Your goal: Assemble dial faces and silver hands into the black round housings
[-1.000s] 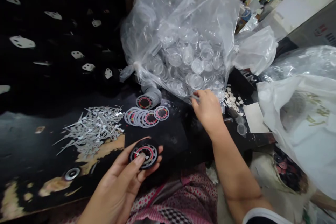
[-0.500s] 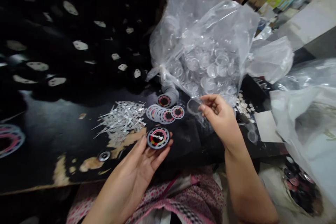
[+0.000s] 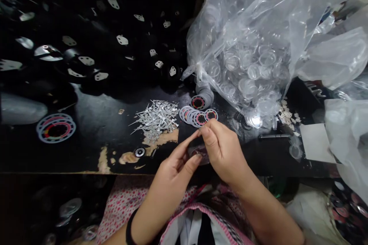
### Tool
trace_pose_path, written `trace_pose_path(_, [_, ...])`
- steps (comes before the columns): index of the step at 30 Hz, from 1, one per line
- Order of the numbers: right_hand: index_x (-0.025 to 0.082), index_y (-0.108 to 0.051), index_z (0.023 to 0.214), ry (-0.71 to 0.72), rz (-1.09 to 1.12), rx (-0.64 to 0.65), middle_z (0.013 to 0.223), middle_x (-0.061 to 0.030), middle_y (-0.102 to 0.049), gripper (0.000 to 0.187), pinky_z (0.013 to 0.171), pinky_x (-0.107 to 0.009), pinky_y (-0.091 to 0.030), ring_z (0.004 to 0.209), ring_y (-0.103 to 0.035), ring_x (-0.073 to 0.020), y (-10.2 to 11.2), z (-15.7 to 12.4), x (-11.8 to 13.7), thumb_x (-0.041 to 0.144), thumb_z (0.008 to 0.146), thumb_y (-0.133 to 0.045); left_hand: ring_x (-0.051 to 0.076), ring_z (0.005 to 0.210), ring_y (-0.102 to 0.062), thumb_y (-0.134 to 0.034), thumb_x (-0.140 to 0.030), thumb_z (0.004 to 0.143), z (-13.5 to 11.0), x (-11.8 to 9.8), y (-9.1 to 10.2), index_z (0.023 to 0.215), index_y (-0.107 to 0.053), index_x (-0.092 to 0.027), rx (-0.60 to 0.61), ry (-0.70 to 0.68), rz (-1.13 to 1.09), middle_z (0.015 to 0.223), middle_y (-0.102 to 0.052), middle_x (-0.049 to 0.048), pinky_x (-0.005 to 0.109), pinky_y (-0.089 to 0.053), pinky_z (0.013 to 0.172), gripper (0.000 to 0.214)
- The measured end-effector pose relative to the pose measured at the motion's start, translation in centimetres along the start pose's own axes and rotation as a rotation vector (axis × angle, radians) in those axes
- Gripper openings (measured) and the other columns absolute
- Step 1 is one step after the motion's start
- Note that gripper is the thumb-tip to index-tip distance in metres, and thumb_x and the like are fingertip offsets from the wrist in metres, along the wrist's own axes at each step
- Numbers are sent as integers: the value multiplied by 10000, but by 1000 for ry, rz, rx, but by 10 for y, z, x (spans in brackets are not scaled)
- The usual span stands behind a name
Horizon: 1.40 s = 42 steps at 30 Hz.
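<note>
My left hand [image 3: 175, 174] and my right hand [image 3: 225, 151] meet above the front edge of the black table. Between them is a round gauge dial [image 3: 199, 154], mostly hidden by my fingers, with a glint of clear plastic on it. The left thumb and fingers grip it from the left. My right fingers are closed at its far and right side, around a clear round cover that barely shows. Just beyond the hands lie a fanned row of printed dial discs [image 3: 193, 116] and a stack of more discs [image 3: 202, 99]. Left of these is a heap of silvery pointers [image 3: 156, 118].
A clear plastic bag [image 3: 258, 15] full of round transparent covers stands at the back right. Black round parts with white plates [image 3: 122, 40] fill the back left. Loose dial discs [image 3: 56, 128], a small ringed part [image 3: 140, 152] and a white card [image 3: 317, 143] lie on the table.
My right hand has come left from beside the bag with the clear cover and joined my left hand at the dial. The view has shifted, moving the table things rightward.
</note>
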State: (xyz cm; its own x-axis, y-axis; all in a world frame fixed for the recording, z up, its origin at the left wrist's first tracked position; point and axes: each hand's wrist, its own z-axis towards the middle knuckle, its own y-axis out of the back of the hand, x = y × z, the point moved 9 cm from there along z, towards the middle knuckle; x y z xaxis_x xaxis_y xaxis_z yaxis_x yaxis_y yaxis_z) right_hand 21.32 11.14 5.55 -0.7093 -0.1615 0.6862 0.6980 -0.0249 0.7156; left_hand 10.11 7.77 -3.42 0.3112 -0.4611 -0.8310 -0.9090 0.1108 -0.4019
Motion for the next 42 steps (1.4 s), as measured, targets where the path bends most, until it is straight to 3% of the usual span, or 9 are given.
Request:
trace_pose_path(6, [214,-477,715,81,-41,-128,665,-3,-543,383,651,-264,-405,645,-533,-134,-10,5,8,307,1044,-306,264,1250,-625,-718,-316,846,-1,-14,-3,1186,-732,-295,-100,-75,54,1301,-711,34,345,-482,1064,341])
trace_pose_path(9, [214,-484,693,74,48,-39,642,14,-539,378,606,-250,-389,602,-525,-124,-21,9,11,326,1032,-361,254,1234,-636,-710,-315,847,-7,-18,10,1179,-734,-299,-133,-96,105,1282,-721,33,341,-493,1050,333])
trace_pose_path(13, [230,-647,861,79,218,261,724,27,-659,280,647,-227,-435,681,-625,-124,-35,7,11,359,1015,-452,278,1207,-651,-709,-373,841,-51,-9,90,1182,-734,-300,-240,4,334,1274,-723,54,386,-489,1055,351])
trace_pose_path(16, [238,-673,929,22,189,163,754,14,-688,266,662,-243,-458,711,-654,-141,-23,12,-5,393,1003,-469,314,1281,-591,-707,-394,832,-111,-18,177,1220,-707,-315,-638,-19,558,1317,-694,61,472,-378,1145,396])
trace_pose_path(18, [230,-666,894,29,161,168,756,4,-697,247,660,-258,-470,705,-657,-150,-28,16,-3,366,994,-485,330,1388,-475,-750,-379,782,-131,-40,198,1188,-717,-311,-811,-177,786,1413,-625,65,496,-240,1212,414])
trace_pose_path(23, [232,-670,906,189,156,344,868,-14,-738,200,739,-308,-513,814,-689,-177,-54,17,32,277,987,-493,242,1329,-550,-545,-331,942,-41,-98,147,1383,-574,-281,-560,-488,929,1432,-611,62,390,-374,1148,445])
trace_pose_path(30, [213,-637,845,155,73,233,786,-16,-690,248,678,-308,-500,731,-656,-168,-19,34,22,300,1002,-466,327,1479,-323,-517,-401,958,96,-208,151,1442,-493,-146,-753,-640,1090,1532,-481,173,510,-205,1212,547])
trace_pose_path(37, [154,-623,1230,275,-94,69,1292,-128,-617,373,1036,-364,-472,1186,-607,-223,-24,163,60,392,944,-607,265,1129,-625,-619,-369,933,113,-224,163,1275,-596,-192,-857,-693,1190,1318,-611,116,501,-529,939,385])
trace_pose_path(42, [108,-559,1325,211,-217,-126,1416,-192,-524,494,1082,-466,-450,1305,-523,-298,-8,276,63,400,933,-631,255,1107,-631,-619,-359,935,121,-243,168,1279,-588,-193,-935,-732,1191,1319,-603,111,487,-544,910,383])
